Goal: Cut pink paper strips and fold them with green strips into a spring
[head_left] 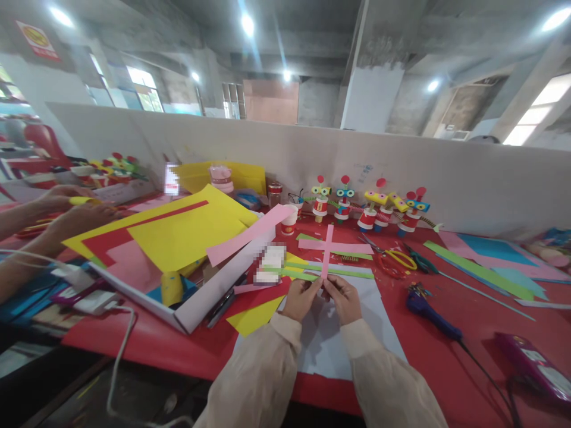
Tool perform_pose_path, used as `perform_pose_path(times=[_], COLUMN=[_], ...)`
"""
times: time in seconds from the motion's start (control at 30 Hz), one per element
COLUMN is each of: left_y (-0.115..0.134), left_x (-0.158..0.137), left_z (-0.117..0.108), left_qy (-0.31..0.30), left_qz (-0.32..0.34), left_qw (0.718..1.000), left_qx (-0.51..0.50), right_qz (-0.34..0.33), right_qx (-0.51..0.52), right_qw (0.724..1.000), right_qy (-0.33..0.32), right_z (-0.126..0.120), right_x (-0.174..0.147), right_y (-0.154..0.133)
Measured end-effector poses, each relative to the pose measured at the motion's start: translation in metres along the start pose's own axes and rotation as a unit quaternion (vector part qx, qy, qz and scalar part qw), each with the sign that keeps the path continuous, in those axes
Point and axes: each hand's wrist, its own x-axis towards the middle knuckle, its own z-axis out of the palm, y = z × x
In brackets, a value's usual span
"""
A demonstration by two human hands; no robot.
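Between the fingertips of my left hand (302, 298) and my right hand (342, 297), both closed in a pinch, is the near end of a pink paper strip (328, 252). The strip points away from me, above the table. Behind it another pink strip (352, 246) lies crosswise. Green paper strips (348, 271) lie just past my fingers. Beneath my hands is a white sheet (372, 333) on the red table (191, 351). Beyond stand several paper-cup figures (342, 202) with round eyes and coiled arms.
Scissors (388, 258), green-handled pliers (419, 258) and a blue glue gun (432, 315) lie at the right. A white box (218, 285) holding coloured paper stands left. Another person's hands (75, 208) hold yellow paper at far left. A power strip (535, 362) sits at right.
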Motion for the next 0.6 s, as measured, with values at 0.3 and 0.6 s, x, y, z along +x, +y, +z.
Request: perform_pose_path(times=[0.3, 0.6], left_y=[0.0009, -0.0001], left_x=[0.0009, 0.0006], left_z=[-0.0026, -0.0006], left_qy=[0.022, 0.043], left_qz=[-0.021, -0.028], left_qw=[0.999, 0.998], left_qx=[0.017, 0.039], right_qz=[-0.006, -0.013], right_qx=[0.034, -0.007], right_qw=[0.999, 1.0], right_qy=[0.002, -0.006], right_z=[0.0026, 0.0007], right_x=[0.0006, 0.0006], right_y=[0.0051, 0.0035])
